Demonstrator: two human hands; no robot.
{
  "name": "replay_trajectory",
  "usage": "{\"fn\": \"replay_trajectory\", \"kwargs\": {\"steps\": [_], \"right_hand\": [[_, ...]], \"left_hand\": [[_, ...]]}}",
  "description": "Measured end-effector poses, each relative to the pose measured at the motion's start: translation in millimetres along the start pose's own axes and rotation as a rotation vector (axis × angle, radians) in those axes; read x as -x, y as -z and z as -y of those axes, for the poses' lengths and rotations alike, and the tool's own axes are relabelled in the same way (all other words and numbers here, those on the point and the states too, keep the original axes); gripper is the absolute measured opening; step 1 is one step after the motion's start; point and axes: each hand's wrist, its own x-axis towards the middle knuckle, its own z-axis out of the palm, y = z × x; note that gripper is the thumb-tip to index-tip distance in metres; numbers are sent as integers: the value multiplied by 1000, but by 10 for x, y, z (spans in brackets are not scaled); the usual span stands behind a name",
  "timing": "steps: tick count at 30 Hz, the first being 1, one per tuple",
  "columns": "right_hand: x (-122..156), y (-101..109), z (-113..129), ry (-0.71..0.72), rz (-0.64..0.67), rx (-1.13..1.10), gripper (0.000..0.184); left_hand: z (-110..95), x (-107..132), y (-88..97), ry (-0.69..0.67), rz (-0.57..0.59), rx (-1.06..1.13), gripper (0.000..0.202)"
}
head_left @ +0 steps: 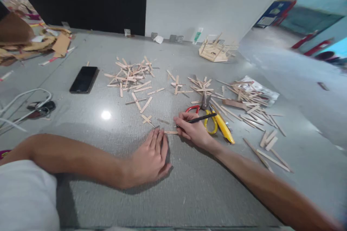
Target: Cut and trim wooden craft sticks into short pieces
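My left hand [151, 155] lies flat on the table, its fingers stretched out and the fingertips at the left end of a small wooden craft stick [170, 132]. My right hand [192, 130] is closed around a black pen [202, 117], whose tip points down and left just above that stick. Some of my right fingers rest near the stick's right end. Right behind this hand lie red-handled scissors or pliers [193, 108], a yellow-handled tool [210, 124] and a yellow cutter knife [224, 129]. Two short crossed stick pieces [146, 119] lie just beyond my left fingertips.
Piles of craft sticks [132, 74] spread over the grey table [121, 209], with more sticks [249, 97] at the right beside a plastic wrapper [267, 90]. A phone [84, 79], a white cable [40, 92], a stick-built frame [215, 52] and cardboard scraps [61, 45] lie farther out.
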Motion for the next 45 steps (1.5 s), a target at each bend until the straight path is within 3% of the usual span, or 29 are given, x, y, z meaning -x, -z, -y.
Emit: {"fn": "replay_trajectory", "kwargs": {"steps": [15,34,45], "right_hand": [[-86,42,-2,-22,41,-137,49],[-46,79,-22,-39,85,-102,52],[-42,70,-13,-21,75,-84,52]], "left_hand": [[29,15,-43,-2,65,80,75],[11,-26,11,-10,-27,-9,74],[9,-25,3,-37,42,-6,76]]}}
